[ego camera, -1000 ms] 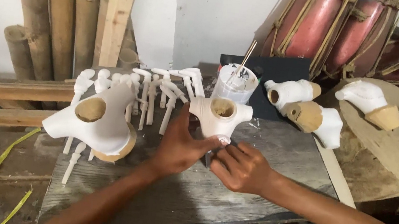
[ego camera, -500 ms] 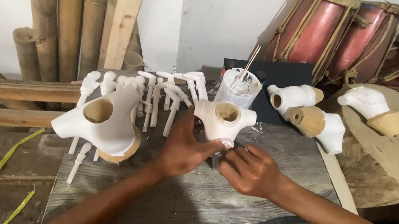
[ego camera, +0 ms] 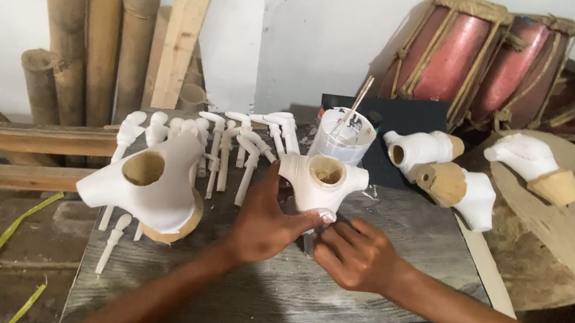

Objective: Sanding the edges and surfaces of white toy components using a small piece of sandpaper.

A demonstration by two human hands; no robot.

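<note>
Small white-painted carved wooden torso (ego camera: 321, 182) with a hollow neck hole stands on the grey weathered wooden worktop (ego camera: 228, 299), near its middle. Your left hand (ego camera: 263, 220) is clamped around the torso's lower left side, thumb under its base. Your right hand (ego camera: 356, 252) sits just right of the torso's base, fingers curled together; whether they pinch anything, you cannot tell from here.

Risks, judged from the layout:
- Just behind the torso stands a clear plastic cup of white paint (ego camera: 343, 137) with a stick in it. Tip the torso backward or lift an elbow and the cup could go over.
- Left of the torso lies a row of thin white-painted wooden limb pieces (ego camera: 232, 144). A sweep of your left forearm could scatter them.
- Further left, the larger white hollow torso (ego camera: 151, 186) rests tilted; a jolt to the worktop may roll it.
- If the paint on the torso is wet, your grip could smudge it or slip.
</note>
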